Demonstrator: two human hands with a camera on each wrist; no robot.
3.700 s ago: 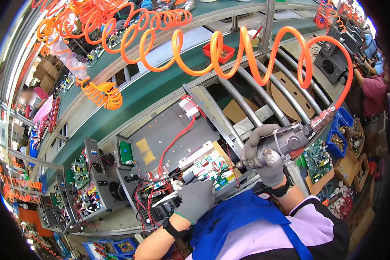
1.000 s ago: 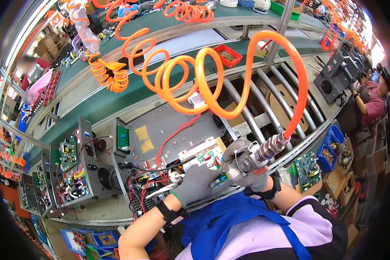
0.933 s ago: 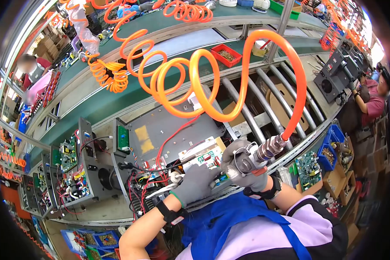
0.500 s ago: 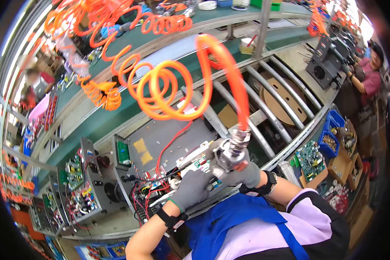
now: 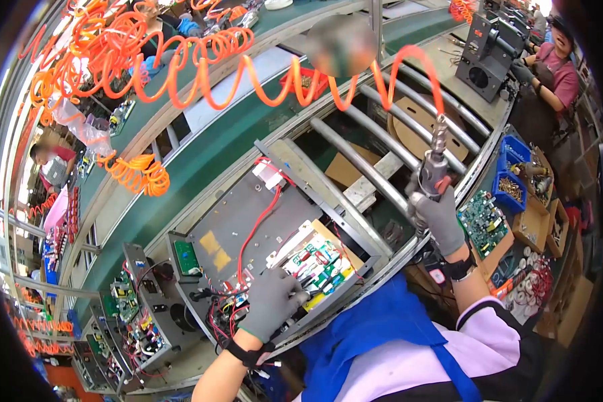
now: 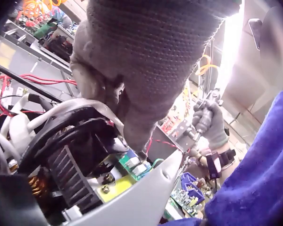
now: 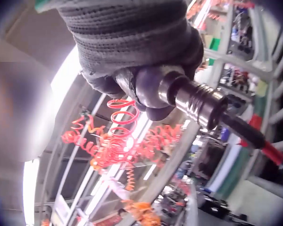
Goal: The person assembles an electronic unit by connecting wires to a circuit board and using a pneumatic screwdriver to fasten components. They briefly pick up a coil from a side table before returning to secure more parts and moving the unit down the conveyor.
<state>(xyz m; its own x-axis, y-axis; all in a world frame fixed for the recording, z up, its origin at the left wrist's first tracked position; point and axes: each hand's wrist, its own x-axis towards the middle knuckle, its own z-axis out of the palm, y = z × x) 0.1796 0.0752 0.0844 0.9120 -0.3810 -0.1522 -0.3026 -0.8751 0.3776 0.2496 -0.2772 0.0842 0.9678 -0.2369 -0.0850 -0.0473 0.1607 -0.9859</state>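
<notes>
My right hand (image 5: 439, 218), in a grey glove, grips an air screwdriver (image 5: 434, 175) to the right of the open chassis (image 5: 248, 191). Its hose end points up, and in the right wrist view the metal chuck (image 7: 198, 104) leads to a dark bit with a red tip (image 7: 273, 154). Also gloved, my left hand (image 5: 271, 305) lies over the chassis's near side, beside a white and green circuit board (image 5: 325, 261). In the left wrist view its fingers (image 6: 139, 127) reach down to the parts, next to a black finned heatsink (image 6: 70, 174) and thick white cable (image 6: 85, 106).
An orange coiled hose (image 5: 275, 94) hangs across the work. Rollers (image 5: 365, 164) lie beyond the chassis. At right are blue screw bins (image 5: 509, 187) and another circuit board (image 5: 482, 224). More units (image 5: 137, 308) stand at left; a person (image 5: 556, 74) works at far right.
The screwdriver was brought down to the chassis's near edge beside my left hand. Now my right hand has lifted it away to the right, and my left hand has shifted slightly left.
</notes>
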